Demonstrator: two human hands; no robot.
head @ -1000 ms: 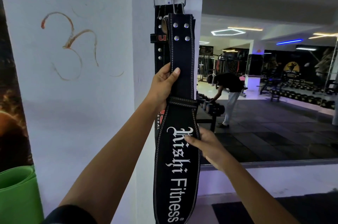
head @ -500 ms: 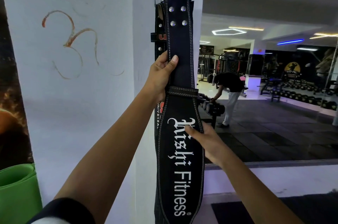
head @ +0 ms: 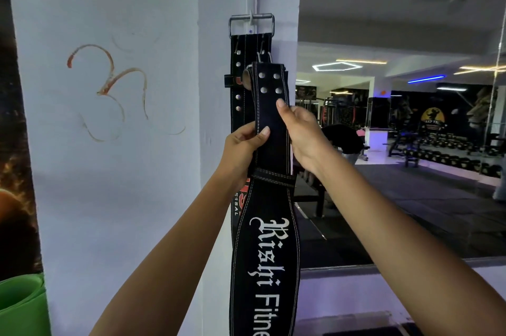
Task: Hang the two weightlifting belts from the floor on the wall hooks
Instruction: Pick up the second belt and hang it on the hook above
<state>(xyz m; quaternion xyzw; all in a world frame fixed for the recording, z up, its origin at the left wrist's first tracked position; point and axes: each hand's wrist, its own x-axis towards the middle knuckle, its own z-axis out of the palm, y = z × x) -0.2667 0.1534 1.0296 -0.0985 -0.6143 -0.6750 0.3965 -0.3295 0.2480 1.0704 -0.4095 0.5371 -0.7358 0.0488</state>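
The front belt (head: 269,105) is gripped by both hands, left hand (head: 242,149) and right hand (head: 301,130) clenched on its narrow strap. Its long axis is vertical, its buckle end well below the hook (head: 250,19), where 1 belt (head: 241,67) hangs.

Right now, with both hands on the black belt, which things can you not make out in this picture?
Head view only:
- The black leather belt with white lettering: its lower end is cut off by the bottom edge, and its buckle is hidden behind its folded top.
- The second black belt, hanging from a metal buckle: mostly covered by the front belt.
- The left hand and right hand: most fingers are behind the strap.
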